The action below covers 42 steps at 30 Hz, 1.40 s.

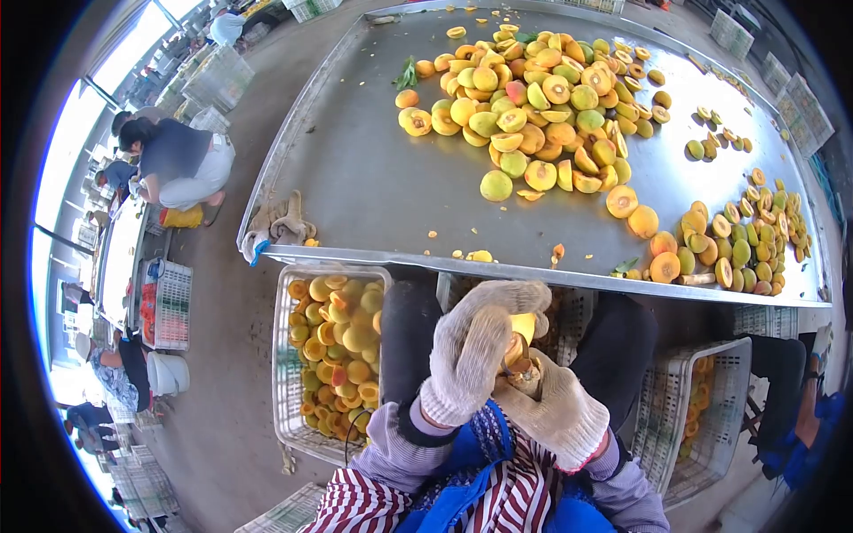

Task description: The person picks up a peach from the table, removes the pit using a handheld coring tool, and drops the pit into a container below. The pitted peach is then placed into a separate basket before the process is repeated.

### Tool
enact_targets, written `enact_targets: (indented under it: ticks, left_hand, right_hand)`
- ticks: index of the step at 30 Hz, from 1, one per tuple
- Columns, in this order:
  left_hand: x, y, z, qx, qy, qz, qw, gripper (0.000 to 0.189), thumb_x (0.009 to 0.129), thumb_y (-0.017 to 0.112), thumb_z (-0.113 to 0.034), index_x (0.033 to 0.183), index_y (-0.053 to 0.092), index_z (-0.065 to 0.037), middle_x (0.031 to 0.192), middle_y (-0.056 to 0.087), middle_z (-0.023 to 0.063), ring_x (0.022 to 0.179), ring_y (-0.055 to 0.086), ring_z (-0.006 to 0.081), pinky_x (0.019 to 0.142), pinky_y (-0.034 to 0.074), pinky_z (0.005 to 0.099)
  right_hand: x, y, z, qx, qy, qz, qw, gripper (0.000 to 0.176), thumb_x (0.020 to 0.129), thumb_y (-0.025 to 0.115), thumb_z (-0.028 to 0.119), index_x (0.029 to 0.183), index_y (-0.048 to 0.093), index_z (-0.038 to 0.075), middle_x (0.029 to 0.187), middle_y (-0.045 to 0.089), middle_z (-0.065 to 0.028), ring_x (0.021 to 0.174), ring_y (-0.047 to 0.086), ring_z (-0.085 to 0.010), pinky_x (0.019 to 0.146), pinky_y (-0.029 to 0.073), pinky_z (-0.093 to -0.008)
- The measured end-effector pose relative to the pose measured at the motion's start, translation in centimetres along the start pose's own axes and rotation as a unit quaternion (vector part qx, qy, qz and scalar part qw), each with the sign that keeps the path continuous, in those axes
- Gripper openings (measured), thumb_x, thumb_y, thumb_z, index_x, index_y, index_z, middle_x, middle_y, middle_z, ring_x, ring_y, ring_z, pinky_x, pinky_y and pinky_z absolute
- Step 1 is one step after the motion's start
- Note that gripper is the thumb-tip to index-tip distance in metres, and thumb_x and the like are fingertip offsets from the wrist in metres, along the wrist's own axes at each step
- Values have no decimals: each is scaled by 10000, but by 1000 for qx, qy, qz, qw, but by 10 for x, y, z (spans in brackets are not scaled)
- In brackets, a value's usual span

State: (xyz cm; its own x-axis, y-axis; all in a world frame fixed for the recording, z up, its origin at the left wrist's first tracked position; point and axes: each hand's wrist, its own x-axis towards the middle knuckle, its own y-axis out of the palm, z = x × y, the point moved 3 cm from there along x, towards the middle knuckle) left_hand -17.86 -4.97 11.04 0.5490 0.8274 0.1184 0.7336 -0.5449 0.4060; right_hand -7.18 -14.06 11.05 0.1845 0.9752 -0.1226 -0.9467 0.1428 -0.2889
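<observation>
Both my hands wear off-white knit gloves and meet above my lap, in front of the metal table (pixel 373 169). My left hand (pixel 475 342) is closed around a yellow peach piece (pixel 524 327), part of it showing past the fingers. Just below, my right hand (pixel 555 404) grips a short tool with a worn, round handle end (pixel 524 377). Its metal part lies against the fruit, mostly hidden by the gloves. A large heap of halved peaches (pixel 533 98) covers the middle of the table. More halves (pixel 746 235) lie toward the right edge.
A white crate (pixel 283 355) of peach halves stands left of my legs. Another crate (pixel 653 426) stands at my right, beside a seated person (pixel 804 426). A glove (pixel 289 222) lies on the table's near left corner. Other people (pixel 182 160) work at left.
</observation>
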Motion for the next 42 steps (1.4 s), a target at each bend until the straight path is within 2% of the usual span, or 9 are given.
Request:
enact_targets:
  ticks: [14,17,21,24,29,31,34,37,42]
  left_hand:
    - [32,21,-16,205,-89,234,946,280,957,612,-223,1019,690,39,940,716,153,862,690,242,793,555,348]
    - [32,30,-21,253,270,260,892,268,907,655,-258,999,711,-13,982,724,116,821,705,210,724,551,312]
    - [17,44,-2,-112,-107,206,966,411,968,625,-349,1105,657,38,1010,692,175,831,690,259,740,552,335]
    - [30,41,28,-235,-213,19,948,560,1000,521,-511,1169,597,17,1034,675,141,819,694,224,653,566,283]
    - [30,-62,8,191,-44,-170,966,385,1008,524,-332,1110,670,9,1017,698,105,881,727,227,690,583,286]
    - [26,-138,1,567,15,-131,813,375,991,569,-308,1213,639,-14,1011,711,116,982,696,229,788,561,343]
    - [13,-150,-28,915,-19,-12,403,505,864,673,-331,1301,595,-90,1364,560,184,1264,525,384,1030,442,447]
    - [52,-134,-51,666,-45,-9,744,579,821,706,-350,1328,564,-109,1444,477,179,1336,453,367,1056,425,449]
    - [149,-22,-71,742,30,209,636,620,855,733,-333,1362,523,-45,1428,488,230,1337,463,397,1105,393,435]
  right_hand:
    - [-22,-10,-20,408,209,250,853,278,970,640,292,875,576,39,547,513,1,387,434,-76,354,325,-207]
    - [-33,5,-43,692,214,430,538,238,923,687,229,1005,629,13,740,609,-19,573,541,-75,521,425,-190]
    - [-44,5,-63,610,382,98,688,235,887,705,162,1007,602,-12,632,570,-23,469,495,-79,420,377,-209]
    - [-26,-14,-52,548,201,376,720,235,887,711,187,983,598,4,568,533,-17,410,451,-80,373,340,-221]
    - [-25,-40,-42,405,219,365,809,259,923,680,260,901,615,9,578,535,-8,445,496,-88,404,378,-238]
    - [-10,-46,-59,-12,-51,169,984,249,926,673,277,887,625,36,600,547,-4,445,494,-91,411,386,-242]
    - [5,-50,-101,-290,-211,2,934,238,918,673,269,848,602,53,598,543,3,445,495,-91,417,395,-251]
    - [28,-65,-110,151,297,154,930,232,912,663,215,795,538,58,586,528,2,429,464,-92,398,361,-261]
    - [56,-82,-142,245,282,113,921,295,916,631,260,712,530,72,506,495,10,410,406,-84,398,302,-251]
